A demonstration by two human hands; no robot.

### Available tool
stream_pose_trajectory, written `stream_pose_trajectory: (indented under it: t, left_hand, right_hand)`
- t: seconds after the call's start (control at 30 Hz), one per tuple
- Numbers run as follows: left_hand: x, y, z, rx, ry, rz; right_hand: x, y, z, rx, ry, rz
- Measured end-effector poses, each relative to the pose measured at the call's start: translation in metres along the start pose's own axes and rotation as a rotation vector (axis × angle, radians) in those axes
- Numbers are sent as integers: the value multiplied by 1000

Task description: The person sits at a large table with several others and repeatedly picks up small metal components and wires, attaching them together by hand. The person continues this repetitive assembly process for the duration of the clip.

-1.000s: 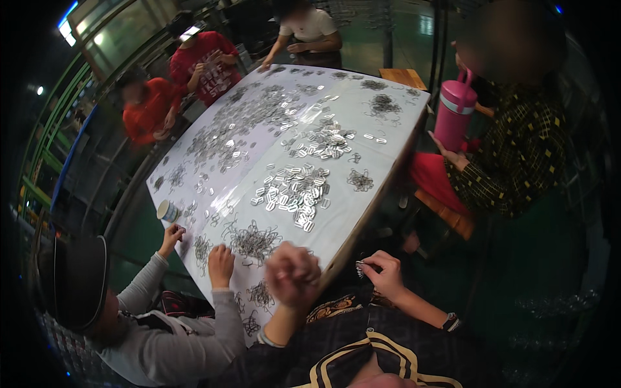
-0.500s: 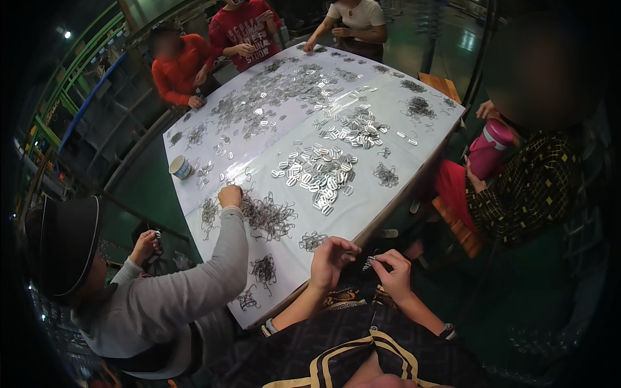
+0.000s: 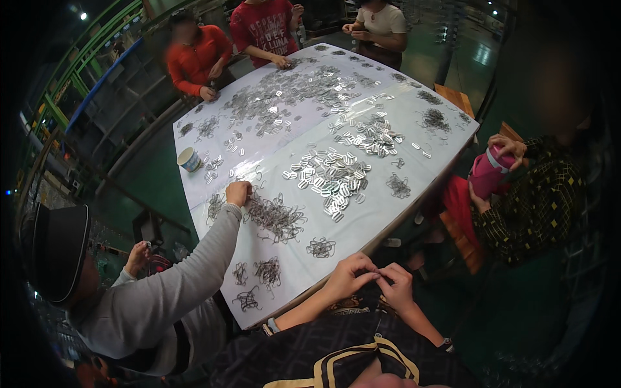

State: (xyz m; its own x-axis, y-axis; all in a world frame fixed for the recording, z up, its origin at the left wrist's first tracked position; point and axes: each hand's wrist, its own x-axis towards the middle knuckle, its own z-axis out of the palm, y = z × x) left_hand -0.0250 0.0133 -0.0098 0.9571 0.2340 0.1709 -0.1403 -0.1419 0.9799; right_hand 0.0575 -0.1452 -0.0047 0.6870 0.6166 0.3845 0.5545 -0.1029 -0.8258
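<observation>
My left hand (image 3: 351, 274) and my right hand (image 3: 396, 284) meet fingertip to fingertip just off the table's near edge. Both are closed in a pinch. What lies between the fingertips is hidden; the earlier frame shows small shiny metal pieces in my right hand. Closest on the table is a small pile of thin, dark wire hooks (image 3: 321, 247). Farther in lies a heap of flat, silvery slotted metal buckles (image 3: 330, 176), with a bigger tangle of wire hooks (image 3: 275, 216) to its left.
Around the white-covered table (image 3: 265, 167) several people work. At my left, a co-worker's grey sleeve (image 3: 184, 271) reaches over the hooks. A paper cup (image 3: 188, 159) stands by the left edge. A person at right holds a pink bottle (image 3: 490, 169).
My left hand has closed and come right, meeting my right hand's fingertips. The metal pieces in my right hand are now covered. The view has shifted slightly; the person at right now grips the bottle's top.
</observation>
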Motion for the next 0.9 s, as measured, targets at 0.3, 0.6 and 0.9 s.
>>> stream_pose_trajectory:
  t: [0.3,0.6,0.9]
  left_hand:
    - [2,1,-10,50,-40,90]
    - [-1,6,-3,61,20,74]
    - [-2,11,5,66,43,139]
  right_hand:
    - [-3,2,6,54,15,61]
    - [17,12,-15,108,-45,-1]
    - [113,93,31,-272,36,181]
